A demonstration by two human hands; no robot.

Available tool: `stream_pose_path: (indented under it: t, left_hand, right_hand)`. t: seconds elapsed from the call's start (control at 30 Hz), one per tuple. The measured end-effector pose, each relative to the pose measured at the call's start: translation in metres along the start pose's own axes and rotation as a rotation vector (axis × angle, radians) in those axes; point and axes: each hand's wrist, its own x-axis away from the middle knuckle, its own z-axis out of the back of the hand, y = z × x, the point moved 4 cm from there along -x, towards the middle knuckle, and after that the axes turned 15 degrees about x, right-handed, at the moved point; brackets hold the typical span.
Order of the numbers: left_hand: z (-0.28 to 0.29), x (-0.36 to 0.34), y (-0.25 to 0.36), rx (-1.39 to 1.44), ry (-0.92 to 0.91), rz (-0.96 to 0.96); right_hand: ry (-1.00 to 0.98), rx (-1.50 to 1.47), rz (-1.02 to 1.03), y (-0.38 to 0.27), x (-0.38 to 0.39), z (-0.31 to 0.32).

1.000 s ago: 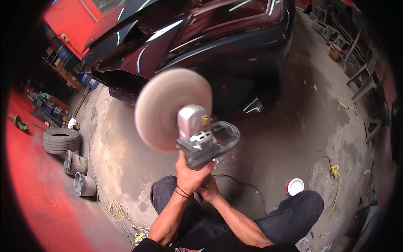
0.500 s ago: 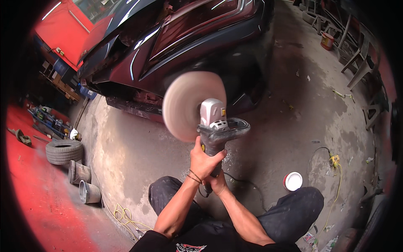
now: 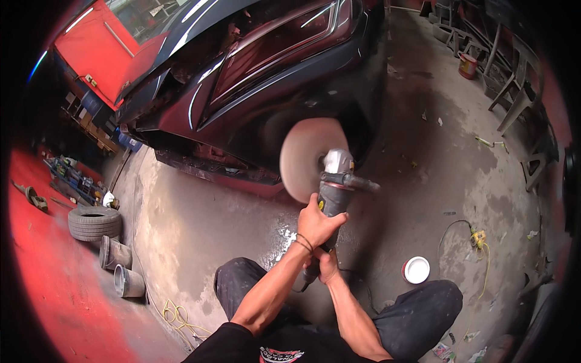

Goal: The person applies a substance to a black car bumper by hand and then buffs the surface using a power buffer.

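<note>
My left hand (image 3: 319, 225) is wrapped round the body of a power polisher (image 3: 336, 198). Behind it, my right hand (image 3: 327, 266) grips the tool's rear end, its fingers partly hidden underneath. A large pale round buffing pad (image 3: 307, 158), blurred as if spinning, sits at the tool's head. It overlaps the lower corner of a dark, glossy car bumper (image 3: 254, 130); whether it touches the paint I cannot tell. A black side handle sticks out to the right of the tool, with no hand on it.
An open white tub (image 3: 416, 270) stands near my right knee. A yellow cord connector (image 3: 479, 237) lies on the floor at right. A tyre (image 3: 94, 222) and two buckets (image 3: 129, 281) stand at left. Plastic chairs (image 3: 514, 91) line the right side. Yellow cord (image 3: 175, 316) lies coiled at lower left.
Both hands have moved the polisher to the right and slightly down along the bumper. The tool has turned, so its side handle now points more to the right.
</note>
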Motion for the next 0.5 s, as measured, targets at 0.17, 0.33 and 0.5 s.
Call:
stream_pose_path:
  t: [0.17, 0.33, 0.5]
  left_hand:
    - [0.04, 0.022, 0.009, 0.016, 0.042, -0.065]
    - [0.06, 0.022, 0.038, -0.015, 0.035, -0.061]
    - [0.04, 0.0, 0.071, -0.141, -0.017, -0.286]
  right_hand:
    - [-0.068, -0.027, 0.053, 0.019, -0.002, -0.039]
    - [-0.081, -0.02, 0.063, 0.011, -0.009, -0.061]
    - [-0.026, -0.133, 0.198, -0.002, -0.031, -0.053]
